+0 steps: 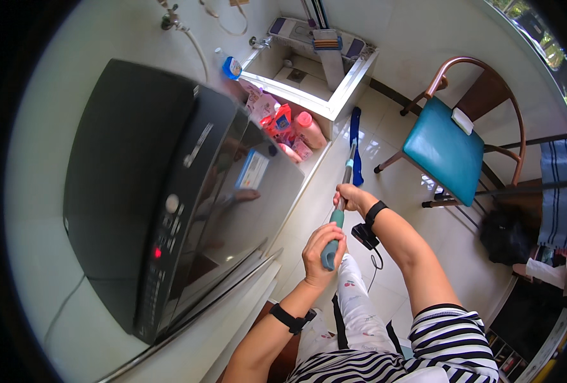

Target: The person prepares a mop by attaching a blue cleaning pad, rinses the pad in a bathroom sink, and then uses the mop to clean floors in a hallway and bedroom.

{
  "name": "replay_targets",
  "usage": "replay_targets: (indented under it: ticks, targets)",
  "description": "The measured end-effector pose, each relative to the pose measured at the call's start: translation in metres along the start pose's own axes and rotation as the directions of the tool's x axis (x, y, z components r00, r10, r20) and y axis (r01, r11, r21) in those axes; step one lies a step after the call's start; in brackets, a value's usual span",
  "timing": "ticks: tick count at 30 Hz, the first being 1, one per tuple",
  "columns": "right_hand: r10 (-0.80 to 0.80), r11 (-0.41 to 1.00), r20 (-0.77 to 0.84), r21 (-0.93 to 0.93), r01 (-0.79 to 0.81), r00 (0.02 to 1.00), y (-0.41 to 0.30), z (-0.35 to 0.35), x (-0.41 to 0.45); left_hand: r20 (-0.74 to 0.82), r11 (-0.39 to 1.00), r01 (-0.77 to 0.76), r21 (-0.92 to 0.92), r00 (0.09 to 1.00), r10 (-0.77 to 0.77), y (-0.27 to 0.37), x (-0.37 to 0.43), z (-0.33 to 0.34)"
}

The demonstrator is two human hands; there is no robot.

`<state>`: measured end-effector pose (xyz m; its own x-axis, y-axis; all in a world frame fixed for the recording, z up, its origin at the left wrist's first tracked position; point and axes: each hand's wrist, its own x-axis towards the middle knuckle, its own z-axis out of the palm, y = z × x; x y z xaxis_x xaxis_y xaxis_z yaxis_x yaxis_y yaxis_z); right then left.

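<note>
A flat mop with a blue head (356, 148) rests on the tiled floor beside the mop sink. Its handle slopes up toward me and ends in a green grip (333, 239). My left hand (319, 251) is closed around that grip near its hooked end. Farther down, my right hand (353, 197) grasps the metal part of the handle. Each wrist wears a black band, and a small black box (365, 235) with a cable hangs by the right one.
A black washing machine (130, 143) stands at left. Pink bottles (311, 130) and bags sit below a tiled sink (331, 112) holding another mop and a bucket. A blue liquid bottle (232, 68) stands on its ledge. At right is a teal-seated chair (436, 143), with a black bag (506, 234) beyond it.
</note>
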<state>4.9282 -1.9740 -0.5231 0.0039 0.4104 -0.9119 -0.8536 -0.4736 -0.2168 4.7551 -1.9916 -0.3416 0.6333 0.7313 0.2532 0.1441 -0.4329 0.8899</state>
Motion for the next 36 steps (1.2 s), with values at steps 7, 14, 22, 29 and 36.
replay_targets:
  ticks: [7, 14, 22, 29, 36]
  targets:
    - [0.121, 0.969, -0.035, -0.214, -0.125, 0.992, 0.154, 0.01, -0.047, 0.242, 0.955, -0.286, 0.074, 0.935, 0.261, 0.043, -0.117, -0.086]
    - [0.093, 0.89, -0.089, -0.438, -0.123, 0.992, 0.293, 0.043, -0.102, 0.425, 0.975, -0.2, -0.101, 0.877, 0.224, 0.072, -0.226, -0.166]
    - [0.14, 0.926, 0.004, -0.354, -0.13, 0.99, 0.367, 0.076, -0.135, 0.171, 1.0, 0.02, -0.003, 0.985, -0.02, 0.101, -0.261, -0.216]
    - [-0.083, 0.953, 0.151, 0.301, 0.035, 0.985, 0.395, 0.081, -0.11, 0.105, 0.995, 0.073, 0.065, 0.991, -0.079, 0.103, -0.265, -0.228]
    - [-0.091, 0.995, -0.009, 0.034, 0.092, 0.996, 0.364, 0.084, -0.143, 0.092, 0.997, 0.082, 0.0, 0.992, -0.081, 0.116, -0.276, -0.218]
